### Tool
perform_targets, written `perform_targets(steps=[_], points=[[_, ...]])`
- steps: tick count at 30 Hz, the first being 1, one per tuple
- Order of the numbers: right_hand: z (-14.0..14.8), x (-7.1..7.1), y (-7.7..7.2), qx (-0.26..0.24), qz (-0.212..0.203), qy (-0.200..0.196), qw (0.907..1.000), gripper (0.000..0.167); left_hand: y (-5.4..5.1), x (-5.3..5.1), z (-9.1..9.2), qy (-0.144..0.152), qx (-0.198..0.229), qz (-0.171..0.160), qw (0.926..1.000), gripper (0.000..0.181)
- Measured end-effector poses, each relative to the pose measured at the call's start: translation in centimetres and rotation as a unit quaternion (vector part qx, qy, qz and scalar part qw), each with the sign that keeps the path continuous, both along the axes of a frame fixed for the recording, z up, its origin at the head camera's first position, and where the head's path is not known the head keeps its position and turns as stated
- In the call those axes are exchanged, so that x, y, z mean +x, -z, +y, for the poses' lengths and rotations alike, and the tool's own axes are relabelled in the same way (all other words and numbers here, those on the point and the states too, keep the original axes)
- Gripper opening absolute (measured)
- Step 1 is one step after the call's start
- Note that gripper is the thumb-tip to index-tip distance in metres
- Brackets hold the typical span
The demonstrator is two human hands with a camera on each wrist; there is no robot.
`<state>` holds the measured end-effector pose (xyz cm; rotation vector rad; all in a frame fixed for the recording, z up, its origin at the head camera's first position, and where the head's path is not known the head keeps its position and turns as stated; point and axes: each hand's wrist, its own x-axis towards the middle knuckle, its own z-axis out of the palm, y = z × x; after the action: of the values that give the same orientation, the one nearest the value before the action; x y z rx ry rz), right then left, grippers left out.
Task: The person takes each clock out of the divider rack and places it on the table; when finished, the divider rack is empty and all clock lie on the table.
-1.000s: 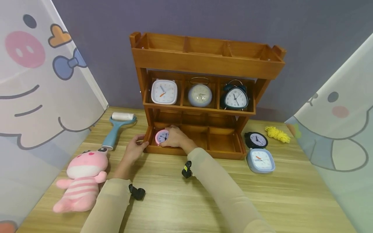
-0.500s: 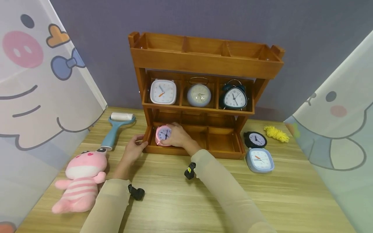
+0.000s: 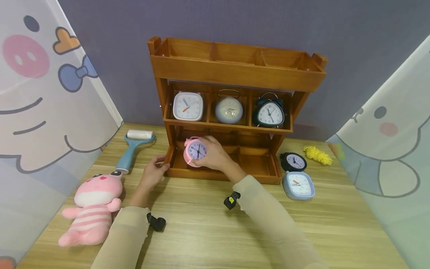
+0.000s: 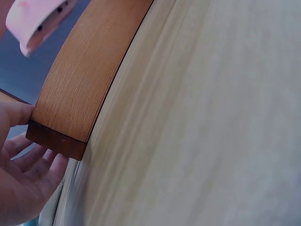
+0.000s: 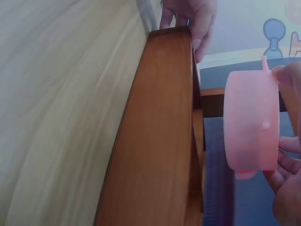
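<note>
My right hand (image 3: 217, 155) grips a pink alarm clock (image 3: 196, 150) by its side, thumb at the front. The clock is raised above the left compartment of the bottom tier of a brown wooden shelf (image 3: 235, 71), its face towards me. In the right wrist view the clock's pink casing (image 5: 249, 122) stands apart from the shelf's front board (image 5: 150, 132). My left hand (image 3: 152, 175) holds the left end of the bottom tier; in the left wrist view its thumb and fingers (image 4: 35, 165) lie on different sides of the board's corner.
The middle tier bears a white clock (image 3: 188, 106), a round clock (image 3: 229, 110) and a dark green clock (image 3: 270, 113). Right of the shelf lie a black clock (image 3: 293, 162), a blue clock (image 3: 298, 185) and yellow string (image 3: 317, 155). Left are a lint roller (image 3: 129, 153) and pink plush toy (image 3: 95, 209).
My right hand has lifted the pink clock up out of the bottom left compartment and moved it a little right, turning its face upright. My left hand has stayed on the shelf's end.
</note>
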<state>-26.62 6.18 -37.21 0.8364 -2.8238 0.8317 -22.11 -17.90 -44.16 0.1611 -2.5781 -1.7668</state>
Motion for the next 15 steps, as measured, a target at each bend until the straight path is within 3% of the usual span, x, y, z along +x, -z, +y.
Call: perform_targets(steps=[15], points=[[7.9, 4.8, -1.2, 0.014, 0.023, 0.011, 0.9996, 0.088, -0.2, 0.1, -0.2, 0.012, 0.0, -0.008, 0.9999, 0.047]])
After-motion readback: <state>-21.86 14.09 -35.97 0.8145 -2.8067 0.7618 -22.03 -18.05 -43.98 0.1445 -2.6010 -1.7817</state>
